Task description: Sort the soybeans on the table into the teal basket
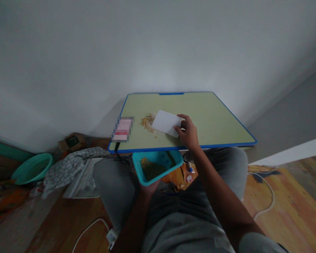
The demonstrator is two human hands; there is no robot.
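Note:
My right hand (188,131) pinches the right end of a flat white plastic sheet (165,123) above the table (213,119). The sheet's left edge lies beside a small heap of yellowish beans (147,122) with pale bits scattered round it. Below the table's front edge, my left hand (149,187) supports a turquoise plastic basin (135,168) from underneath, with its fingers mostly hidden. Inside the basin are yellow beans (145,162) on the left and many small dark green beans (154,171).
A blurred-out pinkish object (123,129) lies at the table's left side. To the left on the floor are a turquoise tub (33,168), a checked cloth (68,167) and a cardboard box (72,142). White cables (272,196) run over the wooden floor. A wall stands behind.

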